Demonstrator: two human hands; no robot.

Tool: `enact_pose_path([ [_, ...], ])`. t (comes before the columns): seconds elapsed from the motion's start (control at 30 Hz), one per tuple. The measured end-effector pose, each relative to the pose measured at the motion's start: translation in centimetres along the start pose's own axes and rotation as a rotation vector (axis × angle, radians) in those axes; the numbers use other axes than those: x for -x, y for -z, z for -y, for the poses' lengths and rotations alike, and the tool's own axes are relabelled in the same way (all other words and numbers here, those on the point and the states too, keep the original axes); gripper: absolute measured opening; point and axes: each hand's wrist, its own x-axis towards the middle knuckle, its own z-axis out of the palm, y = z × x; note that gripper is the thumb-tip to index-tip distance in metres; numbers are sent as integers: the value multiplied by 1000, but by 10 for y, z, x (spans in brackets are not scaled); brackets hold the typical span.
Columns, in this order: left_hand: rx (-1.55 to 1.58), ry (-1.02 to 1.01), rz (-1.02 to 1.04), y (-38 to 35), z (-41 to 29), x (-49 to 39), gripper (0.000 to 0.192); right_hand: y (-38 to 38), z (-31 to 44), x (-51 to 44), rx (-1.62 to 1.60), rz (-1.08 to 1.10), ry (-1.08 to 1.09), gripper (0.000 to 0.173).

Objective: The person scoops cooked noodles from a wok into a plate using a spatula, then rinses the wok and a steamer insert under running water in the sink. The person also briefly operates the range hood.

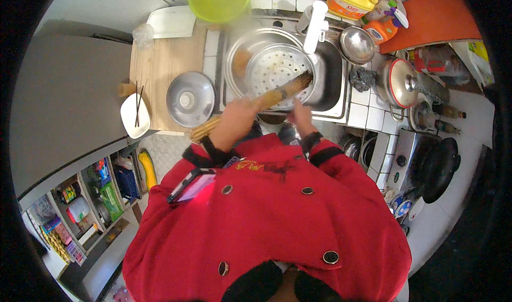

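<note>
My left hand (237, 120) is closed around the middle of a bamboo brush (276, 96). Its dark, frayed bristle end rests over the right side of a perforated metal steamer pan (266, 68). The handle end sticks out to the left beneath my wrist. At the pan's near rim is my right hand (303, 118), with its fingers on the edge; the grip is partly blurred. The steamer pan sits tilted inside a large steel basin (237, 48), which stands in the left part of a steel sink (334, 82). Over the sink hangs a white faucet (315, 30).
Left of the sink, a metal lid (192, 110) lies knob-up by a white bowl (130, 120) with chopsticks. To the right are steel bowls (357, 44), a steel-wool scourer (362, 79) and a lidded pot (396, 82). Behind stand a lime-green basin (220, 0) and a yellow detergent jug (352, 2).
</note>
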Motion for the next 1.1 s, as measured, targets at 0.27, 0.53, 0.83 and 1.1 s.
enact_pose_path([
  [0.27, -65, 129, -100, -8, 27, -2, 26, 15, 58, -40, 618, -104, 333, 41],
  [0.53, -35, 217, -97, -8, 8, -1, 47, 3, 24, -25, 365, -39, 227, 34],
  [0.83, -21, 154, 26, -28, 8, 10, 40, -5, 22, 28, -198, 200, 78, 38],
  [1.1, -52, 14, 49, -22, 8, 20, 40, 2, 20, 17, -143, 303, -14, 40],
])
